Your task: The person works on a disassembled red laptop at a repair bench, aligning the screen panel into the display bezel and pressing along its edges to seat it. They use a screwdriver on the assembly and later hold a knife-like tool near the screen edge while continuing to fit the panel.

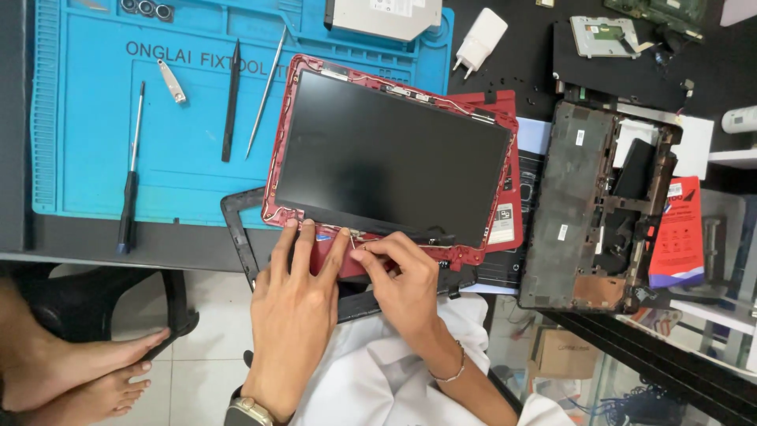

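1. The dark counter [95,241] carries everything and runs across the top of the view, with its near edge just above the person's lap.
2. A large blue silicone work mat [87,126] covers the counter's left part.
3. A red plastic laptop lid with a black screen panel [390,158] lies flat in the middle, its left end over the mat's right edge and its near edge toward the person.
4. A stripped dark grey laptop base shell [579,205] lies just right of the lid.
5. A loose black plastic screen bezel [240,237] sticks out from under the lid's near left corner.
6. The left hand [293,312] lies flat with spread fingers, the fingertips pressing on the lid's near red edge; it grasps nothing.
7. The right hand [402,280] is pinched at the same edge just beside the left hand, thumb and forefinger closed on something too small to tell.
8. A black-handled screwdriver [128,189], a black plastic pry stick [231,102] and a thin metal spudger [266,91] lie on the mat, well apart from both hands.
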